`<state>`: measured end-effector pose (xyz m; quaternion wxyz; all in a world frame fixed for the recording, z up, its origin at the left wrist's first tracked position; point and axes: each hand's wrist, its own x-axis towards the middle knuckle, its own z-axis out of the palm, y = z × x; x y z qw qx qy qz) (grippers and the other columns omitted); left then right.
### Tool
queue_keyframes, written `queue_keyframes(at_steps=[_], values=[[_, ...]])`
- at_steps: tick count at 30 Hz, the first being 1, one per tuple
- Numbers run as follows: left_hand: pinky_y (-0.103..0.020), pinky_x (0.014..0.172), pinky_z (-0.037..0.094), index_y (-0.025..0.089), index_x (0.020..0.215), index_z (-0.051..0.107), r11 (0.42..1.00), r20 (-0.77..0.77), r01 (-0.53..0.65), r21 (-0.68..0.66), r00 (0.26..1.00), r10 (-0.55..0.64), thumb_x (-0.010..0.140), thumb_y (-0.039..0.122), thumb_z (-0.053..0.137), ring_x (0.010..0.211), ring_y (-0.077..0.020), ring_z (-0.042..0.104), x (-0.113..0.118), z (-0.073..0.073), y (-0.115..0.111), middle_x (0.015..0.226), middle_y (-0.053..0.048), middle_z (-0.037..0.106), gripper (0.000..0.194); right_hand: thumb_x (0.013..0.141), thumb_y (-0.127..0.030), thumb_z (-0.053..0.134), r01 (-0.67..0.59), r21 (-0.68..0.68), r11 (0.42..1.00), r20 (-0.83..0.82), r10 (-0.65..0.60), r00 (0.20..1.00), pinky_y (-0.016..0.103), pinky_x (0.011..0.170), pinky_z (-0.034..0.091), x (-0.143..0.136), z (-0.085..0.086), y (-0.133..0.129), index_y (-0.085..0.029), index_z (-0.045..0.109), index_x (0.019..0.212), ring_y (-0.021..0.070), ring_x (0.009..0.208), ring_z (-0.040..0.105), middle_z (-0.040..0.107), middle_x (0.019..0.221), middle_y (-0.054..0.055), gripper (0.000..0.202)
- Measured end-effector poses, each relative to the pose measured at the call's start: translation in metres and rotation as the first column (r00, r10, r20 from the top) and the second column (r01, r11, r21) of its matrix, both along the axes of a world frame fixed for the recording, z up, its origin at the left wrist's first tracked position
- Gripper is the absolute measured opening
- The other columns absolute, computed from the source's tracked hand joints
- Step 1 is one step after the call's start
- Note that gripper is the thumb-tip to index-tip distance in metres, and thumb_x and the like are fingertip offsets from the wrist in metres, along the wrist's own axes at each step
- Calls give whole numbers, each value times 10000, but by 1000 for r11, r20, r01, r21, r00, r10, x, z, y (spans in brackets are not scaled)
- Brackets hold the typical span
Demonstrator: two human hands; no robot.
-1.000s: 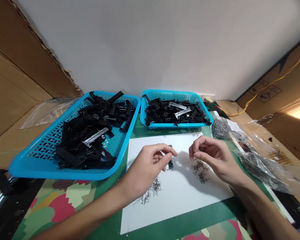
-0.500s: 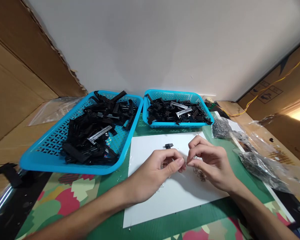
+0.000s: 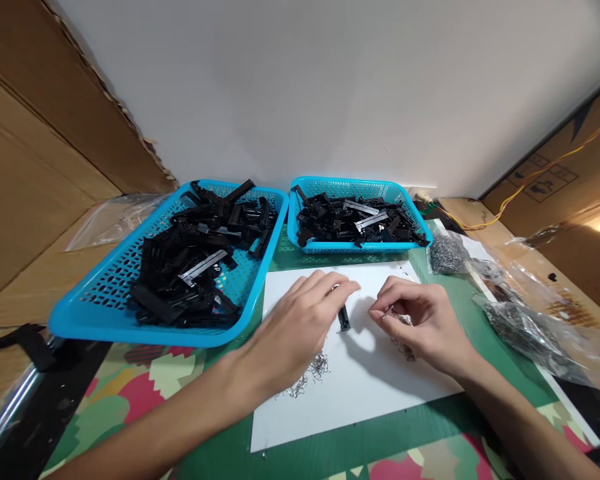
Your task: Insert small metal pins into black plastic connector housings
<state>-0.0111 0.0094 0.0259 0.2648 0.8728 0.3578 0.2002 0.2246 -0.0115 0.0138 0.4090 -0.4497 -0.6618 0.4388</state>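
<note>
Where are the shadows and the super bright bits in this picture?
In the head view, a soft shadow lies on the white sheet below the right hand; in the head view, the cardboard at far right has a glowing bright patch; also in the head view, the clear plastic bag has shiny glints.

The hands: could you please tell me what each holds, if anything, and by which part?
Right hand: a thin metal piece, pinched; where is unclear. Left hand: at the far end of a black part; any grip is hidden.
</note>
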Motion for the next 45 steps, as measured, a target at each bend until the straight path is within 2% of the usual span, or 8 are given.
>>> queue_keyframes(at_steps=[2, 4, 7, 10, 14, 26, 34, 45], values=[[-434, 1141, 374, 229, 1504, 499, 992, -126, 59, 108, 991, -45, 966, -75, 383, 1412, -251, 472, -6, -4, 5, 1569, -70, 532, 629, 909, -269, 758, 33, -11, 999, 10, -33, 999, 307, 597, 405, 1, 0, 0, -212, 781, 795, 167, 690, 568, 686, 764, 35, 130], [-429, 1163, 363, 212, 1533, 471, 986, -194, 99, 135, 978, -71, 929, -109, 395, 1437, -244, 462, -9, -7, 8, 1591, -76, 520, 688, 893, -257, 754, 52, -15, 999, 16, -52, 999, 300, 582, 396, 1, 0, 1, -206, 770, 766, 163, 675, 560, 681, 739, 33, 138], [-421, 1058, 418, 187, 1370, 601, 986, -235, 46, 158, 972, -8, 1021, 24, 495, 1253, -256, 585, -8, -7, 10, 1347, -79, 675, 400, 871, -248, 750, 77, -5, 997, 44, -77, 996, 294, 568, 377, 1, 0, 1, -201, 753, 731, 155, 653, 531, 657, 706, 25, 148], [-412, 937, 425, 174, 1168, 676, 981, -299, 11, 193, 953, 49, 1045, 187, 610, 1088, -274, 617, -4, -3, 10, 1146, -78, 696, 140, 852, -233, 726, 112, -12, 994, 109, -110, 988, 291, 568, 371, 2, 1, 1, -198, 751, 731, 156, 655, 528, 657, 711, 23, 128], [-391, 861, 399, 158, 1054, 665, 969, -352, 26, 245, 934, 64, 1059, 278, 616, 1013, -267, 612, -1, -3, 8, 1062, -75, 662, 130, 792, -208, 671, 177, -48, 983, 251, -159, 955, 287, 573, 379, 5, 3, 4, -190, 750, 728, 153, 629, 543, 689, 722, 23, 103], [-378, 788, 376, 167, 975, 628, 957, -311, 115, 266, 950, -28, 1015, 273, 684, 916, -253, 594, 4, -12, 3, 980, -40, 627, 126, 795, -209, 656, 246, 26, 969, 411, -235, 881, 291, 583, 397, 4, -7, 7, -198, 725, 749, 150, 614, 555, 702, 759, 13, 84], [-365, 759, 375, 163, 885, 616, 963, -229, 106, 249, 972, -48, 1007, 241, 691, 842, -228, 590, 6, -14, 2, 909, -24, 616, 163, 849, -182, 649, 188, 142, 972, 429, -232, 873, 280, 606, 402, 3, -14, 4, -202, 694, 773, 140, 635, 549, 654, 742, -11, 91], [-385, 768, 411, 124, 915, 692, 913, -211, 112, 392, 977, -29, 1048, 272, 624, 839, -238, 608, 6, -19, -3, 890, -51, 649, 210, 912, -145, 625, 112, 302, 947, 467, -249, 849, 274, 625, 412, 2, -23, 3, -195, 657, 816, 151, 687, 545, 590, 776, 1, 113]])
